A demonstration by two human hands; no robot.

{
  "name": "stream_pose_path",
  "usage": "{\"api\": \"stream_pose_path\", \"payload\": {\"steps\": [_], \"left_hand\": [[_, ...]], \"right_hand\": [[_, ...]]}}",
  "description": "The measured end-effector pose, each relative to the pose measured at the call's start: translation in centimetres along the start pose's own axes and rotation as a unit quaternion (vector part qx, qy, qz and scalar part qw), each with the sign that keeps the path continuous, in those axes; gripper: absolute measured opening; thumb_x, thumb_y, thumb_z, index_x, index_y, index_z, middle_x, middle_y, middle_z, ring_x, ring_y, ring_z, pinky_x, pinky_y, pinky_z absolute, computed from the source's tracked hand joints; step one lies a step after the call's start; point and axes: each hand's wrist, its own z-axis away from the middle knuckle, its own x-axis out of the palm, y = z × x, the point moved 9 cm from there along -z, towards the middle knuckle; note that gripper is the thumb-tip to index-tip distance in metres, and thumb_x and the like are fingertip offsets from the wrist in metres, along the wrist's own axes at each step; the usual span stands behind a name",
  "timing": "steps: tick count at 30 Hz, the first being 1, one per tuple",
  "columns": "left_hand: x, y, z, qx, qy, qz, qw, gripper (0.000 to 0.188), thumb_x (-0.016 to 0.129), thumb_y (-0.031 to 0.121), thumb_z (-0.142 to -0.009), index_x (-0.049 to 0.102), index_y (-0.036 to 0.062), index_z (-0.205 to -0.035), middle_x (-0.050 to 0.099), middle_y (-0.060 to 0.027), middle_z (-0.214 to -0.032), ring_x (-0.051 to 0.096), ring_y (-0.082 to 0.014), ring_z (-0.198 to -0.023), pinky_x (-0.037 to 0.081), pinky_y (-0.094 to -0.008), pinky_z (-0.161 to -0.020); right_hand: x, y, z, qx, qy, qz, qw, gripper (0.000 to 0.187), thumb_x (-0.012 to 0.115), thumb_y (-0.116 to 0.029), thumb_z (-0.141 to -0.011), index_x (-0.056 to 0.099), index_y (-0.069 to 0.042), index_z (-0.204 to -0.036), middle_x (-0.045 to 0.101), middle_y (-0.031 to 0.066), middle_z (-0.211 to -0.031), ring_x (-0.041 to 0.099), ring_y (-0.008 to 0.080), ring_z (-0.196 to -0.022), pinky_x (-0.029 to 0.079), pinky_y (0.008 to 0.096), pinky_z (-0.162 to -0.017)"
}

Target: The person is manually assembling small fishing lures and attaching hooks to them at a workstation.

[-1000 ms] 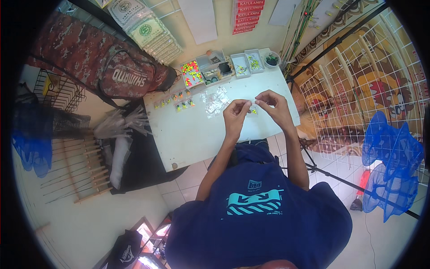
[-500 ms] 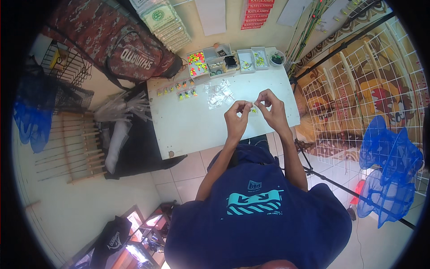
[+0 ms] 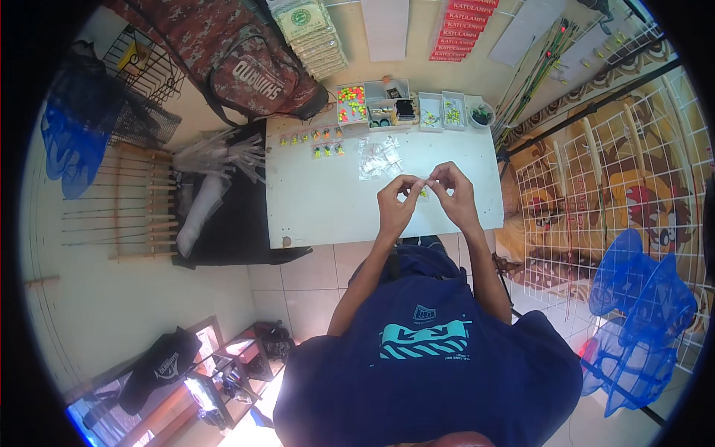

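Observation:
Above the right part of the white table (image 3: 328,208), my left hand (image 3: 397,205) and my right hand (image 3: 456,195) meet at their fingertips. Both are closed in a pinch on the top edge of a small clear plastic bag (image 3: 424,193). Bright yellow-green bits show in its lower part; their exact kind is too small to tell. Left of my hands lies a loose pile of clear little bags (image 3: 380,156). Farther left, small packets (image 3: 328,151) with yellow, green and orange pieces lie in rows.
Along the table's back stand a box of colourful beads or floats (image 3: 351,104), a divided tray (image 3: 389,123), two white boxes (image 3: 430,123) and a round tub (image 3: 481,115). Thin rods lean at the back right, beside a wire grid (image 3: 573,164). A camouflage bag (image 3: 257,74) stands at the back left.
The whole view has shifted, with the table now slightly right and lower. My fingertips have come closer together over the small bag, which stays in my pinch.

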Motion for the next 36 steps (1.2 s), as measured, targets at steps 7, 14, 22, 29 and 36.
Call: {"api": "stream_pose_path", "payload": {"steps": [7, 14, 22, 29, 36], "left_hand": [[0.1, -0.7, 1.3, -0.086, 0.028, 0.128, 0.988, 0.016, 0.068, 0.010, -0.089, 0.068, -0.0024, -0.098, 0.069, -0.0055, -0.086, 0.061, -0.0084, -0.077, 0.047, -0.0232, -0.070], [-1.5, -2.4, 3.2, -0.123, 0.090, 0.154, 0.976, 0.014, 0.069, 0.011, -0.088, 0.067, -0.0008, -0.095, 0.066, -0.0038, -0.081, 0.059, -0.0071, -0.073, 0.045, -0.0222, -0.066], [-3.8, -4.8, 4.7, -0.190, 0.072, 0.124, 0.971, 0.016, 0.071, 0.012, -0.086, 0.068, -0.0002, -0.096, 0.066, -0.0039, -0.082, 0.059, -0.0088, -0.074, 0.045, -0.0232, -0.068], [-9.5, -6.8, 4.2, -0.168, 0.093, 0.111, 0.975, 0.017, 0.072, 0.013, -0.085, 0.067, -0.0001, -0.095, 0.067, -0.0043, -0.083, 0.059, -0.0091, -0.074, 0.046, -0.0238, -0.067], [-18.1, -11.1, 3.4, -0.223, 0.095, 0.089, 0.966, 0.021, 0.073, 0.015, -0.084, 0.067, 0.0000, -0.098, 0.067, -0.0048, -0.084, 0.059, -0.0095, -0.074, 0.045, -0.0234, -0.067]], "right_hand": [[-0.2, 2.2, -0.2, 0.049, -0.006, -0.091, 0.995, 0.017, 0.070, -0.006, -0.083, 0.059, -0.004, -0.096, 0.064, 0.0007, -0.085, 0.052, 0.0049, -0.068, 0.041, 0.0218, -0.061], [3.5, 4.6, 1.6, 0.118, -0.126, -0.112, 0.979, 0.025, 0.072, -0.014, -0.084, 0.063, -0.003, -0.104, 0.068, 0.0034, -0.085, 0.058, 0.0071, -0.073, 0.045, 0.0244, -0.068], [6.5, 5.7, 1.8, 0.153, -0.167, -0.083, 0.971, 0.018, 0.072, -0.012, -0.085, 0.064, -0.001, -0.097, 0.067, 0.0016, -0.079, 0.056, 0.0040, -0.070, 0.042, 0.0202, -0.063], [13.0, 7.0, 0.3, 0.146, -0.206, -0.143, 0.957, 0.022, 0.074, -0.019, -0.082, 0.068, -0.002, -0.095, 0.070, 0.0042, -0.076, 0.062, 0.0079, -0.070, 0.047, 0.0255, -0.064], [22.4, 7.8, -2.1, 0.154, -0.232, -0.054, 0.959, 0.016, 0.071, -0.016, -0.083, 0.070, -0.003, -0.091, 0.071, 0.0068, -0.079, 0.066, 0.0122, -0.074, 0.051, 0.0275, -0.068]]}}
